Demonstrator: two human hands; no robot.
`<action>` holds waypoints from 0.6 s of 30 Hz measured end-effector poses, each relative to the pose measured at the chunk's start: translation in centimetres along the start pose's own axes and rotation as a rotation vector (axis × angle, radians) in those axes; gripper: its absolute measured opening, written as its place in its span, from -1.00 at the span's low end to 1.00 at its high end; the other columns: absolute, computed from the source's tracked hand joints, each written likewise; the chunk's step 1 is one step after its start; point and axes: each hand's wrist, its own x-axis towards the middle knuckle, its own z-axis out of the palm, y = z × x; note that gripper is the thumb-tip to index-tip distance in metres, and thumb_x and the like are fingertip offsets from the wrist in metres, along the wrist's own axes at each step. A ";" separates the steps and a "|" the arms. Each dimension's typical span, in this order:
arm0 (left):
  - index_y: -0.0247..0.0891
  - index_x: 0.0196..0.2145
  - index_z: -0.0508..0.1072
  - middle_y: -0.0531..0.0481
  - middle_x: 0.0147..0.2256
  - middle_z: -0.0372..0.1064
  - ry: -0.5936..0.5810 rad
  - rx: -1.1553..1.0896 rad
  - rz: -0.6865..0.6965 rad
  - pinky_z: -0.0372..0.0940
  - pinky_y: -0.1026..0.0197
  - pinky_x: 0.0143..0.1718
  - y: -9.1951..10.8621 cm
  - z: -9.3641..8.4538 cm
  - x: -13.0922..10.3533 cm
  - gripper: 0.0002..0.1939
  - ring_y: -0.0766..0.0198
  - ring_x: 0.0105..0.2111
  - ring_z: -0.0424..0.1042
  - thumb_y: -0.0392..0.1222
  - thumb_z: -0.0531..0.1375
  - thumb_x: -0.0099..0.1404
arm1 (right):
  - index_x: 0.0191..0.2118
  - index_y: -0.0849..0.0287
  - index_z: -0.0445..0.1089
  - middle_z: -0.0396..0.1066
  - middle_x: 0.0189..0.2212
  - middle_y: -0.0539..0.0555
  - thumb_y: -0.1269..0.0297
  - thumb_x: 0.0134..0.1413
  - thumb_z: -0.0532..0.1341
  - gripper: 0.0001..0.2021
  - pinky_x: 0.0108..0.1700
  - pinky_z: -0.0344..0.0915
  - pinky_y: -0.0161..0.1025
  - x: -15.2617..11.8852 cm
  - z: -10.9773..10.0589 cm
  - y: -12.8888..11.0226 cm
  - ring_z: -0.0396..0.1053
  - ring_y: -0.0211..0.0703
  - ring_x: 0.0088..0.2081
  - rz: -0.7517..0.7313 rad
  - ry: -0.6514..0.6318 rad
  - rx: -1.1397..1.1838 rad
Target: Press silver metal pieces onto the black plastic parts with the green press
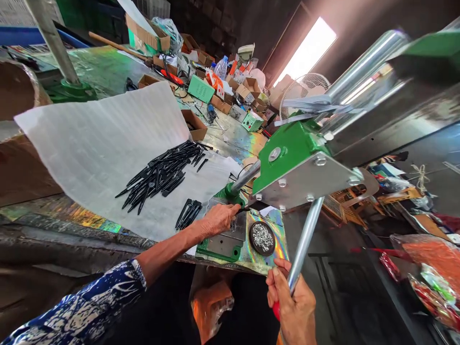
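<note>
At the base of a green hand press (287, 165), my left hand (222, 219) is closed, fingertips pinching a slim black piece (245, 209) mostly hidden by the fingers. My right hand (293, 302) is wrapped round the press's metal lever (305, 239), near its red knob (276, 310). Its thumb and forefinger are pressed together; whether something small is between them I cannot tell. A round dark dish (262, 238) of small silvery metal pieces sits beside the press base (220, 250). Left of my left hand lie a small bunch of black pointed pieces (189, 214) and a larger pile (161, 175).
White foam sheet (108, 129) lies under the black pieces. Cardboard boxes (194, 124), a green box-shaped device (201, 88) and mixed clutter stand farther back. A white fan (305, 93) is behind the press. Bagged goods (431, 263) lie at the right.
</note>
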 end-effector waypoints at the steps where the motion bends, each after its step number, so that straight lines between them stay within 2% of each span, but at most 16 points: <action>1: -0.25 -0.09 0.24 -0.08 -0.22 0.41 0.001 -0.010 0.001 0.23 0.22 -0.38 0.2 -0.1 0.0 -0.79 0.08 -0.24 0.43 -0.29 0.01 0.29 | -0.12 0.19 0.22 0.29 -0.55 -0.06 0.06 0.04 0.25 -0.61 -0.66 0.14 -0.38 0.2 0.0 0.2 0.12 -0.36 -0.68 -0.016 0.016 -0.019; 5: -0.25 -0.10 0.25 -0.08 -0.20 0.39 0.041 -0.015 -0.018 0.23 0.20 -0.38 0.6 -0.2 -0.1 -0.80 0.08 -0.25 0.42 -0.27 -0.02 0.33 | -0.13 0.17 0.20 0.30 -0.52 -0.05 0.03 0.09 0.20 -0.65 -0.65 0.20 -0.35 1.1 0.2 1.6 0.17 -0.33 -0.67 -0.128 0.058 -0.081; 8: -0.26 -0.08 0.25 -0.10 -0.22 0.40 0.028 0.004 -0.038 0.24 0.20 -0.34 0.3 0.3 -0.4 -0.78 0.09 -0.24 0.43 -0.29 -0.03 0.32 | -0.14 0.18 0.20 0.29 -0.53 -0.04 -0.01 0.09 0.17 -0.62 -0.67 0.20 -0.34 1.4 0.5 3.0 0.16 -0.30 -0.67 -0.099 0.022 -0.054; 11: -0.28 -0.02 0.23 -0.14 -0.17 0.39 0.007 0.035 -0.041 0.26 0.20 -0.30 -0.1 0.6 -0.3 -0.71 0.09 -0.20 0.42 -0.30 -0.01 0.30 | -0.16 0.18 0.20 0.27 -0.56 -0.05 -0.05 0.06 0.18 -0.60 -0.69 0.17 -0.34 1.5 0.6 3.2 0.13 -0.30 -0.68 -0.077 0.021 -0.011; 14: -0.28 0.03 0.19 -0.15 -0.15 0.39 0.021 0.058 -0.047 0.27 0.21 -0.28 -0.1 0.7 -0.1 -0.64 0.09 -0.17 0.41 -0.32 0.01 0.27 | -0.14 0.18 0.19 0.29 -0.56 -0.06 -0.03 0.03 0.20 -0.58 -0.66 0.19 -0.34 0.8 0.0 1.7 0.14 -0.29 -0.67 -0.060 -0.001 -0.032; 18: -0.27 0.05 0.17 -0.14 -0.16 0.39 0.037 0.073 -0.058 0.28 0.20 -0.30 0.2 0.7 -0.3 -0.63 0.08 -0.21 0.42 -0.29 0.02 0.28 | -0.09 0.24 0.22 0.31 -0.57 -0.02 -0.09 -0.12 0.28 -0.43 -0.67 0.18 -0.36 -1.5 -1.5 -1.9 0.14 -0.30 -0.67 0.047 -0.039 -0.039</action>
